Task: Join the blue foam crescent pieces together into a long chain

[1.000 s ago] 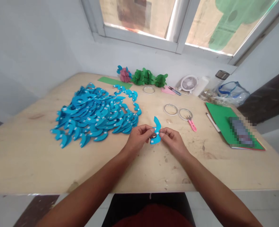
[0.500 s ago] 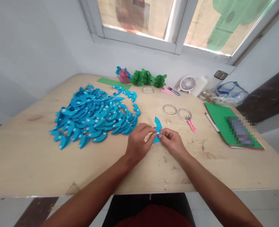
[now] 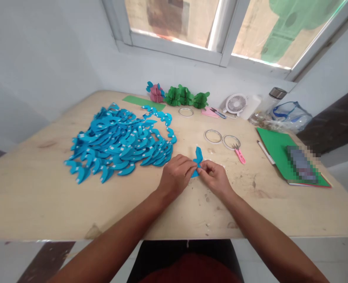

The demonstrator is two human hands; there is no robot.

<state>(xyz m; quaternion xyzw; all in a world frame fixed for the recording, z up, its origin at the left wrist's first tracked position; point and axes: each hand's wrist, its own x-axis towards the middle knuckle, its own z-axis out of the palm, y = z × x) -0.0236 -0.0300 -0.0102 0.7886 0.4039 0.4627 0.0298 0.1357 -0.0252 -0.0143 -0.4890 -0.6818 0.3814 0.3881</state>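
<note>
Between my two hands is a small blue paper cutout, its curved upper end sticking up past my fingers and a lower corner showing beneath them. My left hand pinches it from the left, thumb and fingers pressed together. From the right, my right hand pinches the same piece with thumb and forefinger, the other fingers curled. My fingertips hide the middle of the cutout. Left of my hands lies a big heap of blue paper cutouts, many with small white squares on them.
Two tape rolls and pink-handled snips lie beyond my right hand. Along the wall stand green paper shapes, a pink paper shape, a small fan and a bottle. A green folder lies at right.
My left fingers have closed in over the blue cutout, covering the white patch that showed at its middle. The view has shifted slightly.
</note>
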